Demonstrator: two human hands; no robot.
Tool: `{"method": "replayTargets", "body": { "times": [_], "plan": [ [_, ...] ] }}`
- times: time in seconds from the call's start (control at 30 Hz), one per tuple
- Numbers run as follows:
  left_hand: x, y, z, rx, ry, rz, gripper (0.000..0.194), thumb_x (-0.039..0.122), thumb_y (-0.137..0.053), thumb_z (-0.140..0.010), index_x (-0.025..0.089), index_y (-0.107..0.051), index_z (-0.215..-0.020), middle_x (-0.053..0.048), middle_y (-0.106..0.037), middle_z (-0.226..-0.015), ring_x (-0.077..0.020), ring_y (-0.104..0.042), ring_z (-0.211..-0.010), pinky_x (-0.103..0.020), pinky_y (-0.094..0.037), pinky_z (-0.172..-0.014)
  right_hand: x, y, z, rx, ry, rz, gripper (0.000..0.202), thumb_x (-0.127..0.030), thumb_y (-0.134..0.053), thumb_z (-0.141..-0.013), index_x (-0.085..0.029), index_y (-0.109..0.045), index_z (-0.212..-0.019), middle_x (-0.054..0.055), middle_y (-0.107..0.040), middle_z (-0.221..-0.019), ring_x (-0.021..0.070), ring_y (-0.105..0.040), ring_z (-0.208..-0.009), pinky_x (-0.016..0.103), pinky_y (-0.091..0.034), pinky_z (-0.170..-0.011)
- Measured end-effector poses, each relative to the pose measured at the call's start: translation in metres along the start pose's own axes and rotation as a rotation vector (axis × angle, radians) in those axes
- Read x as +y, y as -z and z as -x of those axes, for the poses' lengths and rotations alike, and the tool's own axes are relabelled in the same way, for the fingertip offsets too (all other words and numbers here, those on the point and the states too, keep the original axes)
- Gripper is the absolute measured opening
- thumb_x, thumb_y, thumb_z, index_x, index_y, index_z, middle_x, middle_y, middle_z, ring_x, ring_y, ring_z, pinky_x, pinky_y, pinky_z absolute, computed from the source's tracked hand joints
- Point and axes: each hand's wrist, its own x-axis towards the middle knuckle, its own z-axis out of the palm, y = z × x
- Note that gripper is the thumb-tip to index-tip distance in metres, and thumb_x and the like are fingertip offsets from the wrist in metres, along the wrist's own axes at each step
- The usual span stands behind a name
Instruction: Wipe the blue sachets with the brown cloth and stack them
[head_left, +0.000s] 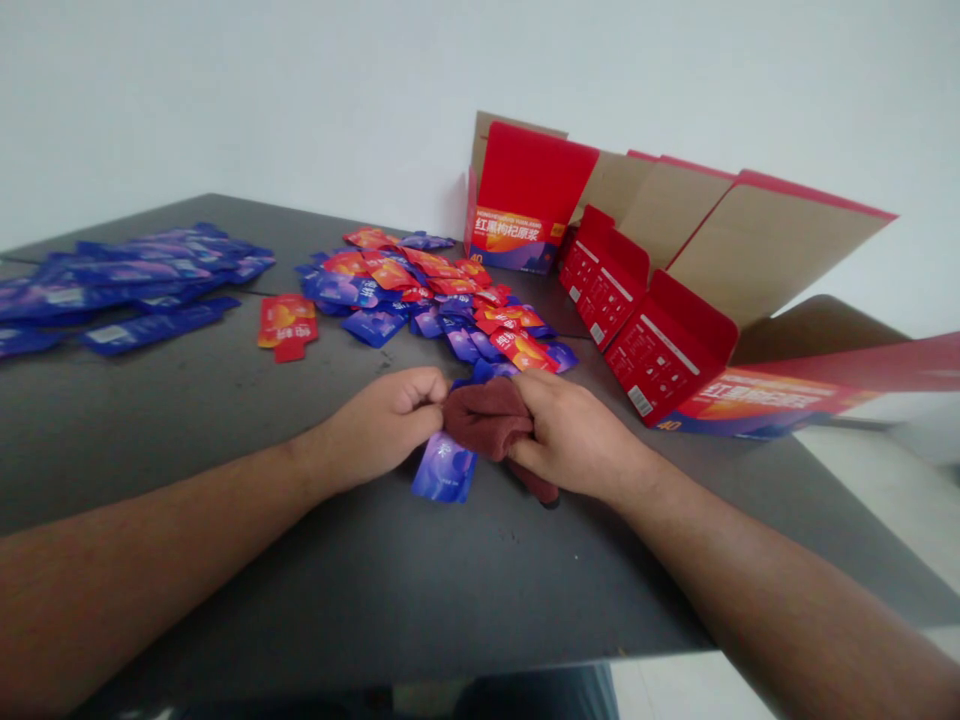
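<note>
Forearms (217, 530) angled inward, left hand (405, 415) curled into a fist on a purple sachet (444, 472), right hand (574, 435) closed around brown cloth (487, 418)

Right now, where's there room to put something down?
The table has bare patches between the left arm and blue packets, and near its front edge between both arms. Mixed packets, brown cloth and open boxes crowd the middle and right.

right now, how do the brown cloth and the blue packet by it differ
The brown cloth is bunched and plain; the blue packet is flatter and printed. The right hand grips the cloth, while the packet shows beside the left hand. Both are partly hidden.
</note>
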Motion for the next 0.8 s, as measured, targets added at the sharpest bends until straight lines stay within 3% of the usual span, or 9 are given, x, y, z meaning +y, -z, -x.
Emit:
{"method": "replayTargets", "body": {
  "times": [0.13, 0.33, 0.5, 0.67, 0.8],
  "plan": [
    [-0.0005, 0.0, -0.0003, 0.006, 0.005, 0.002, 0.015, 0.027, -0.055, -0.088, 0.019, -0.055, -0.076, 0.004, -0.056, -0.068, -0.0124, -0.051, -0.064, -0.026, -0.04, -0.063, 0.002, -0.0008, -0.001, 0.06, -0.09, 0.033, 0.021, -0.025, -0.061, -0.082, -0.018, -0.061, -0.102, 0.007, -0.066, -0.097, 0.021, -0.061, -0.09, 0.032, -0.045, -0.078],
    [-0.0008, -0.0002, 0.0, -0.002, 0.004, -0.004, 0.016, 0.026, -0.054, -0.089, 0.019, -0.053, -0.074, 0.004, -0.054, -0.068, -0.0125, -0.05, -0.064, -0.026, -0.039, -0.062, 0.0, -0.0012, -0.0006, -0.019, 0.0, 0.013, 0.018, -0.025, -0.061, -0.081, -0.018, -0.062, -0.098, 0.006, -0.066, -0.097, 0.0206, -0.061, -0.088, 0.032, -0.046, -0.077],
    [-0.0027, 0.0001, 0.0006, 0.01, -0.007, -0.012, 0.015, 0.027, -0.055, -0.089, 0.019, -0.054, -0.075, 0.004, -0.056, -0.069, -0.0128, -0.052, -0.066, -0.026, -0.04, -0.063, 0.0015, -0.0007, -0.0016, 0.059, -0.137, 0.024, 0.028, -0.024, -0.062, -0.083, -0.019, -0.063, -0.11, 0.008, -0.068, -0.105, 0.0228, -0.063, -0.098, 0.034, -0.047, -0.083],
    [-0.0021, 0.0004, 0.0014, -0.016, 0.009, 0.011, 0.015, 0.026, -0.054, -0.089, 0.019, -0.054, -0.076, 0.004, -0.055, -0.068, -0.0125, -0.05, -0.064, -0.026, -0.039, -0.062, 0.0008, -0.0008, -0.0013, -0.011, -0.018, 0.002, 0.021, -0.025, -0.062, -0.082, -0.018, -0.063, -0.102, 0.007, -0.068, -0.099, 0.0216, -0.062, -0.092, 0.032, -0.047, -0.08],
    [-0.002, 0.0, 0.0007, 0.009, 0.001, -0.008, 0.015, 0.028, -0.055, -0.089, 0.019, -0.054, -0.076, 0.003, -0.057, -0.07, -0.0134, -0.052, -0.066, -0.026, -0.041, -0.064, 0.0008, 0.0008, -0.0025, 0.043, -0.115, 0.023, 0.027, -0.024, -0.062, -0.084, -0.018, -0.064, -0.11, 0.009, -0.068, -0.103, 0.0229, -0.063, -0.095, 0.034, -0.046, -0.081]
  ]
}}
